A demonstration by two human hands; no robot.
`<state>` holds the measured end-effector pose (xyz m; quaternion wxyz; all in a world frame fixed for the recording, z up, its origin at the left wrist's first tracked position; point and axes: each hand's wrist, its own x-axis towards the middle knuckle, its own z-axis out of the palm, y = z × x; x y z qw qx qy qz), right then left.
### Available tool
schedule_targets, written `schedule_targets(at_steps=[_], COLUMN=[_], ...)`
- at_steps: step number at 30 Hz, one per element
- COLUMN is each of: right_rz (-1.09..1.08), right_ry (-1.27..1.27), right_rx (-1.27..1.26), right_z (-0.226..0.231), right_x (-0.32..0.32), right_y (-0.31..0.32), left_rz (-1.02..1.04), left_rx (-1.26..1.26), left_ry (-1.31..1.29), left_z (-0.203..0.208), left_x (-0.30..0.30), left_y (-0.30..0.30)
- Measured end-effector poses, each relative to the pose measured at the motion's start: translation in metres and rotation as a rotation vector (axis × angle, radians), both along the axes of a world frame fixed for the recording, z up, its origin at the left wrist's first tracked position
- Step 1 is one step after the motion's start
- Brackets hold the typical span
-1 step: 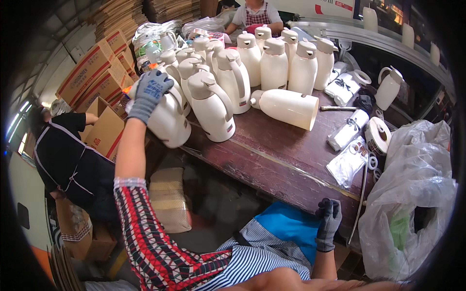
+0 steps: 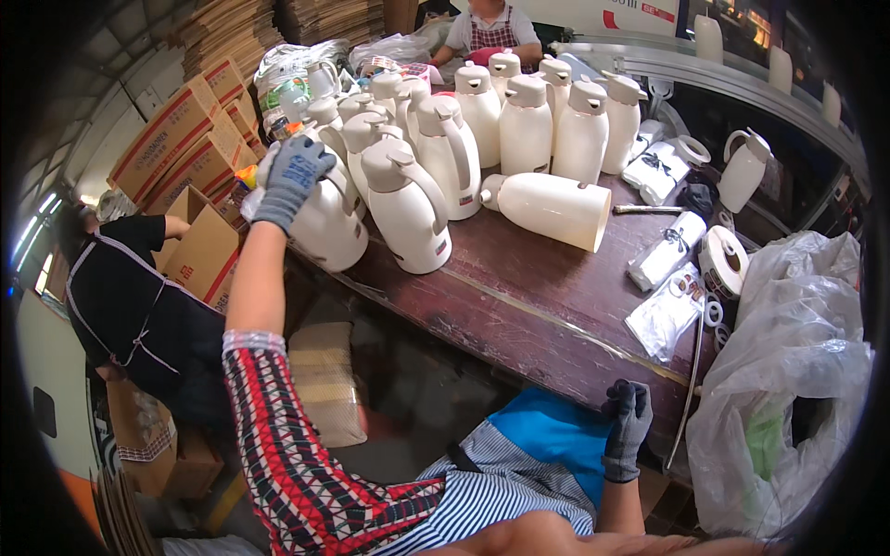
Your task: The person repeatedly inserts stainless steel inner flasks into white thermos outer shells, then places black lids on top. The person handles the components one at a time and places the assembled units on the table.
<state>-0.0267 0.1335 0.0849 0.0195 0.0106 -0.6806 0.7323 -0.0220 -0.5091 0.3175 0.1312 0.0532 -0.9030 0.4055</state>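
Observation:
My left hand [image 2: 295, 178], in a grey glove, is closed over the top of a cream thermos jug [image 2: 326, 227] at the table's left end. Its fingers cover the lid and part of the handle. Another thermos jug [image 2: 406, 218] stands upright just to the right, with several more grouped behind. One jug body [image 2: 552, 211] lies on its side, its open end facing right. Low by the near table edge, my right hand [image 2: 628, 419], also gloved, has its fingers curled in; nothing sticks out of them.
Plastic-wrapped packets [image 2: 667, 310], a label roll [image 2: 723, 262] and a thin rod [image 2: 686, 394] lie at the table's right. A clear plastic bag [image 2: 788, 371] bulges beside it. Cartons [image 2: 185, 139] and a person in an apron [image 2: 139, 296] are left; another person [image 2: 491, 32] is across the table.
My left hand and the jug under it have shifted very slightly; the jug's base sits a little farther back from the table edge. My right hand has stayed where it was.

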Motion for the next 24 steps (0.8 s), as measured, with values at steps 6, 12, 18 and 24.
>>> schedule_targets(at_steps=[6,12,18,24], right_rz=[0.046,0.043,0.112,0.255], right_ry=[-0.043,-0.053,-0.12,0.008], right_rx=[0.045,0.067,0.022,0.245], right_z=[0.004,0.005,0.014,0.056], right_x=[-0.005,-0.007,-0.005,-0.076], right_y=[-0.009,-0.003,-0.001,-0.065], left_rz=[-0.071,-0.269,-0.383,-0.79], left_rx=[0.19,0.364,0.568,0.894], left_ry=[0.107,0.193,0.497,0.447], left_z=[-0.06,-0.07,-0.045,-0.056], left_x=[-0.036,-0.033,0.003,-0.054], left_y=[-0.016,0.003,-0.027,0.229])
